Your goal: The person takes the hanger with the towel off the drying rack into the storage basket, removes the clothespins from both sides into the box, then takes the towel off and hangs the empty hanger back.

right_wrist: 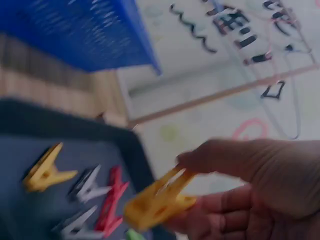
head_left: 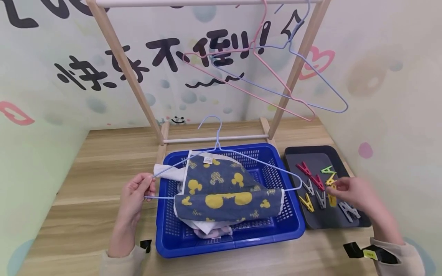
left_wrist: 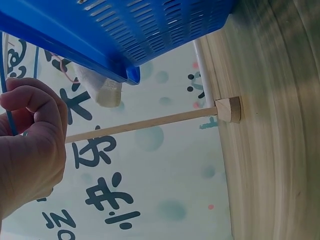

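My left hand [head_left: 136, 191] grips one end of a light blue clothes hanger [head_left: 269, 165], its hook pointing away. Folded over the hanger's lower bar is a dark blue cloth [head_left: 224, 179] with yellow mouse-head prints, lying above the blue basket [head_left: 235, 244]. In the left wrist view, curled fingers [left_wrist: 37, 102] hold the hanger wire. Over the dark tray [head_left: 322, 222] at the right, my right hand [head_left: 357, 193] pinches a yellow clothespin [right_wrist: 155, 202] between thumb and fingers. Several red, grey, yellow and green clothespins lie in the tray; one is a grey clothespin [head_left: 349, 211].
Behind the basket stands a wooden rack [head_left: 127, 67]. A pink hanger [head_left: 272, 73] and another blue hanger [head_left: 319, 76] hang from its top rail on the right. White cloth [head_left: 170, 172] pokes out of the basket's left side. Walls rise behind and on both sides.
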The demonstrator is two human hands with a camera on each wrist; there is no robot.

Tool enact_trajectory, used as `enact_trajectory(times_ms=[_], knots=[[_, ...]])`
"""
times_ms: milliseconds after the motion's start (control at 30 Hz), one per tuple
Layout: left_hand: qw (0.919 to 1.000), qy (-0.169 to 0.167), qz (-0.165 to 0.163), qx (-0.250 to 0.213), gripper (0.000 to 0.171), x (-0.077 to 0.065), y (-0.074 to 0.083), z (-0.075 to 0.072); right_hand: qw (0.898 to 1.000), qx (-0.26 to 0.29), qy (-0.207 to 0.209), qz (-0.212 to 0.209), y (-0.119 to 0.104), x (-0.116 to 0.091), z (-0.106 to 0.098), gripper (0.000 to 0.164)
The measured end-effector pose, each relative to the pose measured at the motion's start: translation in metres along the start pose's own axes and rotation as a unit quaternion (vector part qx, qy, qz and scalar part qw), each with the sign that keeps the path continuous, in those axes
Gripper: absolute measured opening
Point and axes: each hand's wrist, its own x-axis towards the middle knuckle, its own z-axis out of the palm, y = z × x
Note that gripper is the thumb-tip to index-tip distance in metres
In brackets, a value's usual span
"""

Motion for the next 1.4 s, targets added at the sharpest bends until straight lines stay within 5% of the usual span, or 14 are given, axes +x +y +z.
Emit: enact_trajectory(times_ms=[267,867,1267,1400], knots=[[0.9999,0.003,0.012,-0.01,0.025,-0.002,0.001,0.0,0.995,-0.072,-0.036,0.055,0.042,-0.004,0.033,0.032],[0.9998,0.006,0.017,-0.008,0.027,-0.004,0.001,-0.001,0.991,-0.066,-0.035,0.114,0.042,0.004,0.05,0.035],[0.9998,0.01,0.018,-0.006,0.026,-0.005,0.003,0.0,0.994,-0.059,-0.02,0.086,0.054,0.001,0.048,0.045],[0.9998,0.011,0.019,-0.005,0.026,-0.005,0.003,-0.001,0.997,-0.049,0.054,0.027,0.045,-0.001,0.039,0.033]])
